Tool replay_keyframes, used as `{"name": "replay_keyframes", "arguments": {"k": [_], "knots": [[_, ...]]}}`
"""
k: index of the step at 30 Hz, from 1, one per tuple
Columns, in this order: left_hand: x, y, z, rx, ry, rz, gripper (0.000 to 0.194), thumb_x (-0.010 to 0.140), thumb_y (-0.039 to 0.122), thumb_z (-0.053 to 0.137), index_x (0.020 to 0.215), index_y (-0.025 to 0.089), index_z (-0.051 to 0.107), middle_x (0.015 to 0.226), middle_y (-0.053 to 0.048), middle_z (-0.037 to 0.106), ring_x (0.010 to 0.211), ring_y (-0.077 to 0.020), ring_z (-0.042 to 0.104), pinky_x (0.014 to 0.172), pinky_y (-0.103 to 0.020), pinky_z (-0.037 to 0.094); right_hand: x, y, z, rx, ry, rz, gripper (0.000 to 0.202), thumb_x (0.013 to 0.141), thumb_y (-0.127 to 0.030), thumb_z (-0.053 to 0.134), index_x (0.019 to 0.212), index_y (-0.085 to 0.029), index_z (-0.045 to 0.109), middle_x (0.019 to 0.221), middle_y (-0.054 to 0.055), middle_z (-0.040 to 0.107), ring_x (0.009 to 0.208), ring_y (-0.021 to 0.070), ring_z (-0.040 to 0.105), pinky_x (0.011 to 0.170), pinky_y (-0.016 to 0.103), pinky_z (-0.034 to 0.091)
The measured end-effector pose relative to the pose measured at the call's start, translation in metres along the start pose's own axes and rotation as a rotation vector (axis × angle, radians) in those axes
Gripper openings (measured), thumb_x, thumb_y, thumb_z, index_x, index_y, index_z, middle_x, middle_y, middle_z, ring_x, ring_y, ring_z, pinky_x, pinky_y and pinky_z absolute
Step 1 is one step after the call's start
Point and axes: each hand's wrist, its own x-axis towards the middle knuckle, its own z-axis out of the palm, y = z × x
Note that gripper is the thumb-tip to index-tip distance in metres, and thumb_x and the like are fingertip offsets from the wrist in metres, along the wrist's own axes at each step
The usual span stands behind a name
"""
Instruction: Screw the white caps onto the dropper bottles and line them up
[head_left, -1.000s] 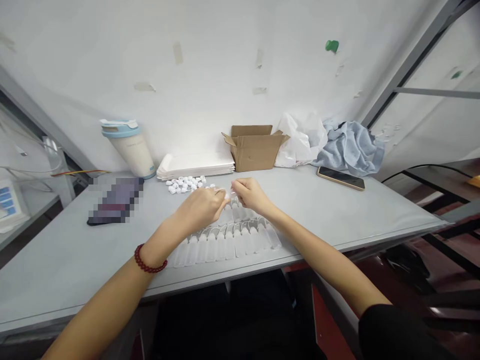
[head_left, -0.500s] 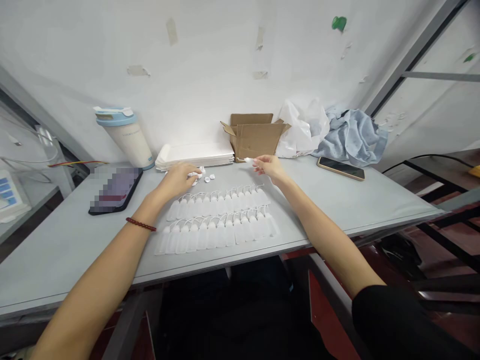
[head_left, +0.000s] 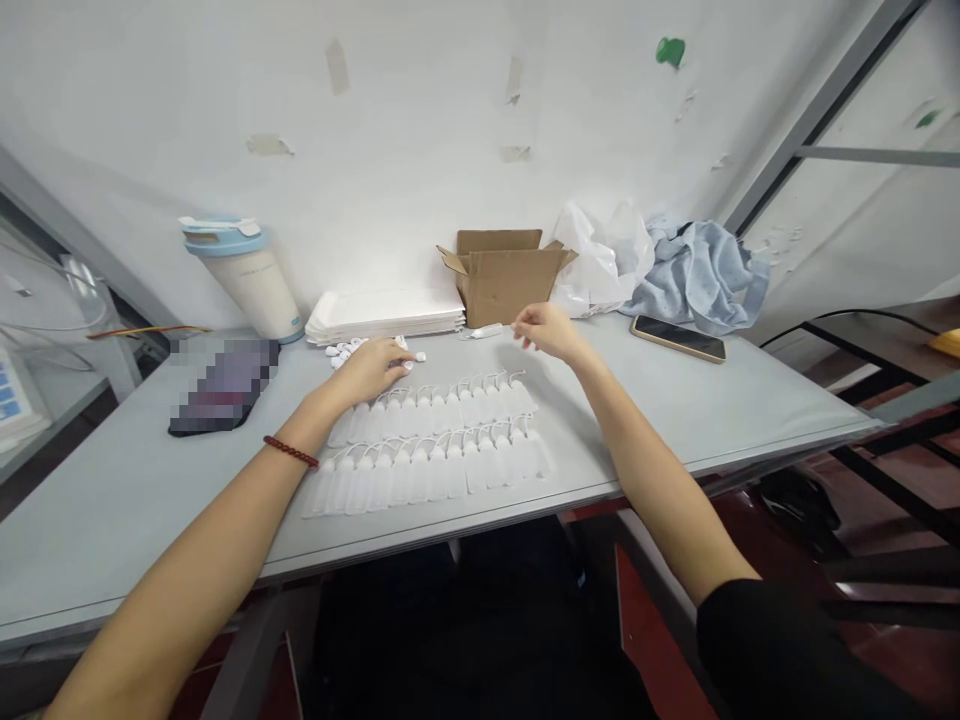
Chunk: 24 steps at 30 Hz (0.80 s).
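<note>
My left hand (head_left: 373,368) rests low over a small pile of white cap-like pieces (head_left: 343,350), thumb and fingers apart, the fingertips at a few of these pieces. A slim white piece with a thin cord (head_left: 486,331) lies in front of the cardboard box. Just right of it, my right hand (head_left: 547,330) is raised with loosely bent fingers and nothing seen in them. Nearer to me, two rows of translucent white pieces with looped cords (head_left: 427,470) lie side by side on the grey table (head_left: 600,410).
At the back stand a stack of white flat sheets or trays (head_left: 386,312), an open cardboard box (head_left: 510,285), a white plastic bag (head_left: 600,260) and a light blue cloth (head_left: 697,275). A tumbler (head_left: 244,280) and phone (head_left: 225,385) are left; another phone (head_left: 679,338) lies right.
My right hand has let go of the slim white piece, now lying on the table, and has moved slightly right of it. My left hand has shifted slightly right and down over the caps.
</note>
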Motion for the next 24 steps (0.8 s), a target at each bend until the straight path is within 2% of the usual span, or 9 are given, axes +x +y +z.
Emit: {"name": "replay_keyframes", "arguments": {"k": [2,4,7,9,14,20,22,24], "knots": [[-0.001,0.002,0.001,0.058,0.03,0.003,0.03,0.082,0.028,0.048,0.097,0.016,0.071,0.092,-0.011,0.069,0.09,-0.0268,0.06,0.082,-0.037,0.045,-0.01,-0.008,-0.012,-0.064,-0.1,0.021,0.011,0.077,-0.016,0.059,0.071,-0.009,0.066,0.073,0.011,0.07,0.051,0.0123,0.06,0.047,0.022,0.043],[-0.001,0.004,0.0,0.087,0.097,0.004,0.029,0.083,0.027,0.048,0.096,0.013,0.069,0.094,-0.013,0.068,0.093,-0.0284,0.058,0.084,-0.04,0.044,-0.02,-0.015,-0.022,-0.185,-0.348,0.058,0.022,0.075,-0.02,0.062,0.054,-0.012,0.06,0.06,0.007,0.067,0.042,0.0102,0.054,0.043,0.022,0.04],[-0.002,0.01,-0.003,0.089,0.201,0.032,0.028,0.087,0.026,0.046,0.098,0.012,0.066,0.098,-0.014,0.066,0.096,-0.029,0.055,0.087,-0.042,0.043,-0.03,-0.023,-0.028,-0.34,-0.64,0.099,0.028,0.075,-0.024,0.06,0.049,-0.015,0.057,0.056,0.005,0.066,0.042,0.0097,0.052,0.044,0.024,0.04],[-0.003,0.014,-0.007,0.097,0.237,0.058,0.026,0.089,0.027,0.045,0.098,0.012,0.065,0.1,-0.014,0.066,0.096,-0.0284,0.053,0.088,-0.042,0.042,-0.033,-0.026,-0.026,-0.381,-0.729,0.128,0.027,0.074,-0.025,0.058,0.05,-0.015,0.058,0.057,0.005,0.067,0.044,0.0099,0.053,0.045,0.024,0.041],[-0.007,0.026,-0.012,0.086,0.259,0.077,0.022,0.089,0.025,0.046,0.096,0.015,0.063,0.097,-0.013,0.065,0.095,-0.0282,0.053,0.086,-0.044,0.042,-0.031,-0.026,-0.017,-0.431,-0.799,0.216,0.02,0.07,-0.026,0.06,0.053,-0.014,0.061,0.059,0.005,0.068,0.047,0.011,0.055,0.045,0.023,0.038],[-0.01,0.035,-0.02,0.028,0.298,0.06,0.019,0.086,0.027,0.049,0.092,0.016,0.064,0.093,-0.012,0.067,0.093,-0.028,0.054,0.083,-0.043,0.044,-0.026,-0.022,-0.015,-0.44,-0.816,0.281,0.024,0.07,-0.029,0.06,0.052,-0.013,0.061,0.056,0.008,0.067,0.054,0.0165,0.063,0.05,0.025,0.041],[-0.012,0.043,-0.028,-0.04,0.348,-0.002,0.019,0.085,0.03,0.053,0.089,0.016,0.064,0.091,-0.01,0.068,0.09,-0.0263,0.056,0.082,-0.04,0.045,-0.025,-0.021,-0.017,-0.413,-0.784,0.274,0.025,0.07,-0.028,0.06,0.05,-0.013,0.06,0.055,0.008,0.066,0.054,0.0173,0.064,0.051,0.025,0.042],[-0.014,0.053,-0.037,-0.18,0.415,-0.127,0.018,0.082,0.034,0.058,0.087,0.017,0.064,0.089,-0.008,0.069,0.085,-0.023,0.06,0.079,-0.036,0.047,-0.025,-0.019,-0.022,-0.352,-0.709,0.24,0.024,0.07,-0.025,0.06,0.05,-0.013,0.06,0.055,0.007,0.065,0.054,0.0172,0.064,0.051,0.026,0.043]]}}
